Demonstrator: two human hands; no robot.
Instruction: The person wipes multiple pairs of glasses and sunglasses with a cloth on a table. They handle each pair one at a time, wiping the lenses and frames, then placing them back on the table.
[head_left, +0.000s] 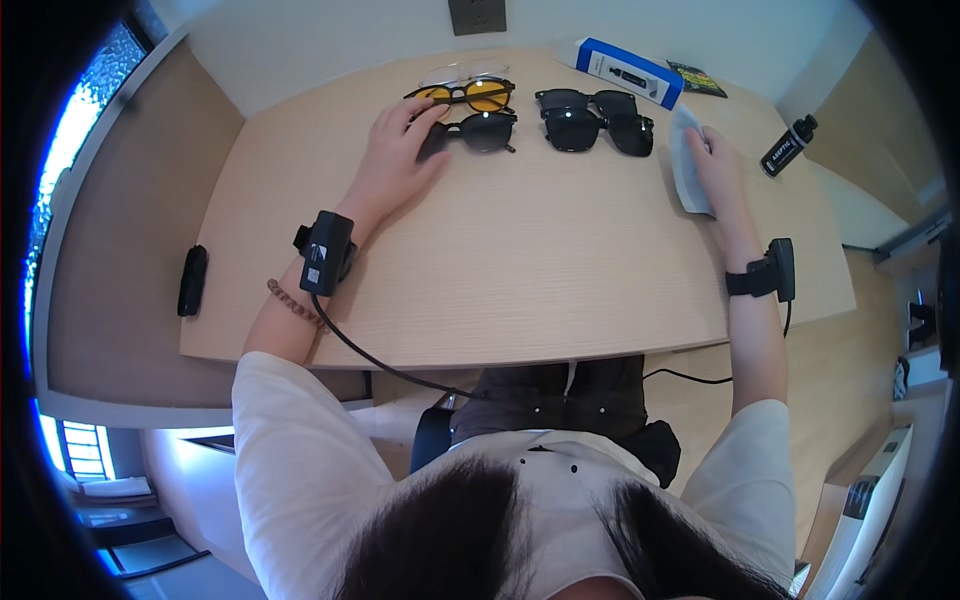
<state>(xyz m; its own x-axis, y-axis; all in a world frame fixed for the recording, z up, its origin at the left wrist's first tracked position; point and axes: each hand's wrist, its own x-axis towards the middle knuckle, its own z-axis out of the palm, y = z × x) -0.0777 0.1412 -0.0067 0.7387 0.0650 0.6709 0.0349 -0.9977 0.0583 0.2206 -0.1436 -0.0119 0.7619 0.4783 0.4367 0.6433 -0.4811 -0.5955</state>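
Observation:
My left hand (401, 146) reaches over the left end of a pair of dark sunglasses (486, 133), with the thumb below its left lens. Its fingertips overlap the lower left of black-framed glasses with yellow lenses (487, 94); whether it grips either pair cannot be made out. Behind these lie clear glasses (465, 70), partly covered by the yellow ones. My right hand (716, 169) holds a folded pale blue-grey cloth (686, 161) near the table's right side. Between the hands, two more dark sunglasses lie overlapped, the front pair (574, 130) over the rear pair (615, 103).
A blue and white box (628, 73) and a dark printed packet (697, 79) lie at the back right of the wooden table (510, 255). A black bottle (787, 146) lies at the right, a black case (193, 280) at the left edge. Cables trail from both wrist devices (326, 253).

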